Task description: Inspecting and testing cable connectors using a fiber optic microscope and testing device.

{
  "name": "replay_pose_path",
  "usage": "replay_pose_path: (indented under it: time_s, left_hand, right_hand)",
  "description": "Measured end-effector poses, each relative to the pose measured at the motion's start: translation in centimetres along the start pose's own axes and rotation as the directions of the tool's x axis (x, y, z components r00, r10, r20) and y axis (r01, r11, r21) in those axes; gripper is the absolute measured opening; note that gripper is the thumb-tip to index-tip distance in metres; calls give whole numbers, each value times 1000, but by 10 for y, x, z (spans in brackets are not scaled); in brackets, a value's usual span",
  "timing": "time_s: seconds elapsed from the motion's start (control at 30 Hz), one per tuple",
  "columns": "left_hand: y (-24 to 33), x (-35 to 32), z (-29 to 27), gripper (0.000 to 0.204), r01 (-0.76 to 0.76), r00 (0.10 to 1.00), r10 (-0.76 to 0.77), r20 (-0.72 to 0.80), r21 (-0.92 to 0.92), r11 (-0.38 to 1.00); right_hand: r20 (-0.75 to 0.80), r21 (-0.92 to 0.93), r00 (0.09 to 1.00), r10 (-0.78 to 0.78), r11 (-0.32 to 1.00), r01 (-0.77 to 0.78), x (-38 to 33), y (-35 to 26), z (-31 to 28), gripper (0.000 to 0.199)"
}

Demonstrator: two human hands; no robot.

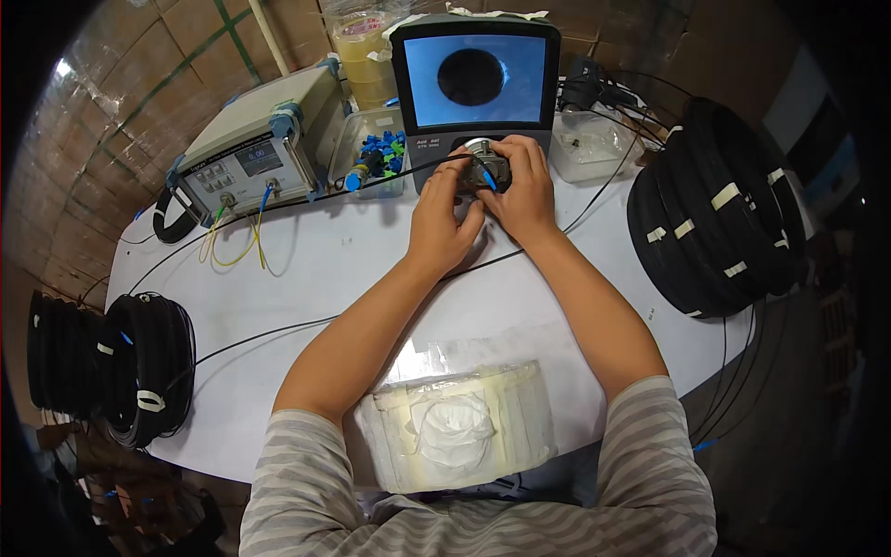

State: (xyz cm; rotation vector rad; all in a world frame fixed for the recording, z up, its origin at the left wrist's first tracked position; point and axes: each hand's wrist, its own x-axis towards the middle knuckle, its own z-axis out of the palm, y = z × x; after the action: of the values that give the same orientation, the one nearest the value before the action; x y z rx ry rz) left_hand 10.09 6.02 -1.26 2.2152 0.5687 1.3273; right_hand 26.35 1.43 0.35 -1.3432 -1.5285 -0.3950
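Observation:
Both hands meet at the round metal port [483,148] on the base of a dark inspection unit with a screen [473,79] showing a black disc on blue. My left hand [444,215] pinches a thin black cable [278,206] near the port. My right hand [522,190] holds a small blue connector [488,178] against the port, fingers curled around it.
A grey test instrument [255,153] with yellow leads stands at the back left. A clear tray of blue caps [382,153] sits beside it. Black cable coils lie at the right [715,209] and left [139,367]. A taped white box [459,427] is by my chest.

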Motion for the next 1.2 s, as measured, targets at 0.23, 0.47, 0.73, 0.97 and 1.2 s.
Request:
replay_pose_path:
  time_s: [0.23, 0.47, 0.73, 0.97, 1.2]
  left_hand:
    - [6, 1, -3, 67, -24, 1000, 23, 14, 29, 999]
    - [6, -2, -2, 62, 20, 1000, -20, -19, -33, 999]
    - [8, 1, 0, 61, 45, 999, -46, -5, -47, 998]
    - [11, -1, -2, 60, 43, 999, -44, 0, -67, 997]
    - [13, -1, -2, 60, 38, 999, -39, -10, -55, 998]
  right_hand:
    - [9, -10, 1000, 27, 1000, -27, 2, -4, -3, 69]
    - [-19, -1, 1000, 2, 1000, -2, 2, -1, 0, 65]
    - [-15, -8, 1000, 7, 1000, -8, 1, 0, 0, 67]
    - [-23, 8, 1000, -15, 1000, 15, 0, 0, -1, 64]
    - [-24, 5, 1000, -12, 1000, 12, 0, 1, -3, 63]
